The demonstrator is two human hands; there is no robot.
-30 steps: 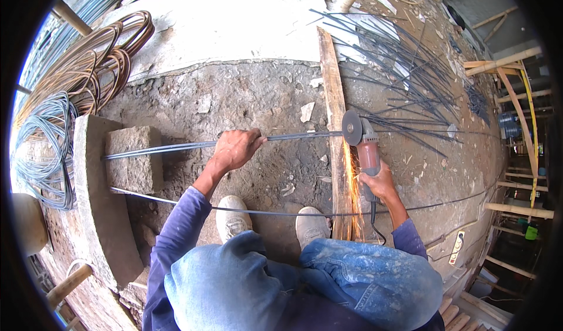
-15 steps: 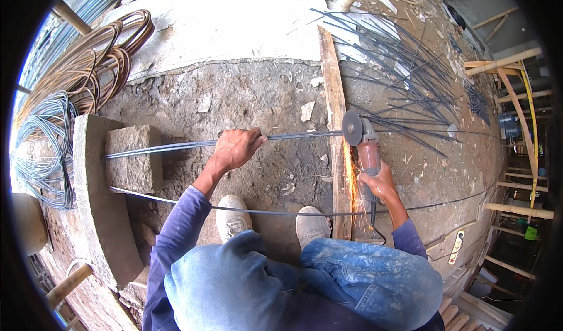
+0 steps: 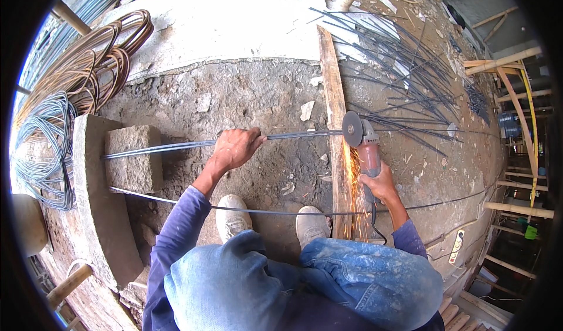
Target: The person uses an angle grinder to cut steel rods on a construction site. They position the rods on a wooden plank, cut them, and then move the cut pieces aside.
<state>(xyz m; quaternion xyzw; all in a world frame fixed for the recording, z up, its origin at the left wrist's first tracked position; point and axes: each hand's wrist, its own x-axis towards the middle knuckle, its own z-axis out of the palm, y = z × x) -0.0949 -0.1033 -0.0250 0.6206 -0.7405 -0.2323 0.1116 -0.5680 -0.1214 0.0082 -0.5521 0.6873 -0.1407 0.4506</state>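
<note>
My left hand [image 3: 237,147] is closed round a bundle of thin steel rods [image 3: 182,145], which runs from a concrete block [image 3: 134,159] on the left to a wooden plank [image 3: 333,90]. In my right hand [image 3: 380,181] is an angle grinder [image 3: 369,155], gripped by its body. Its grey disc [image 3: 352,129] meets the rods at the plank, and orange sparks [image 3: 353,196] stream down toward me. The exact contact point is hidden behind the disc. Nearer my feet, a single rod [image 3: 275,213] crosses from left to right.
Cut rods [image 3: 404,73] lie heaped at the far right. Coils of wire [image 3: 44,149] and brown bent bars [image 3: 111,55] sit at the left, beside a long concrete slab [image 3: 102,202]. A power strip [image 3: 455,247] rests right of my knee; the grinder's cord [image 3: 378,232] trails near it.
The spark stream looks denser and brighter. Both hands, the grinder and the rods stay almost in the same place.
</note>
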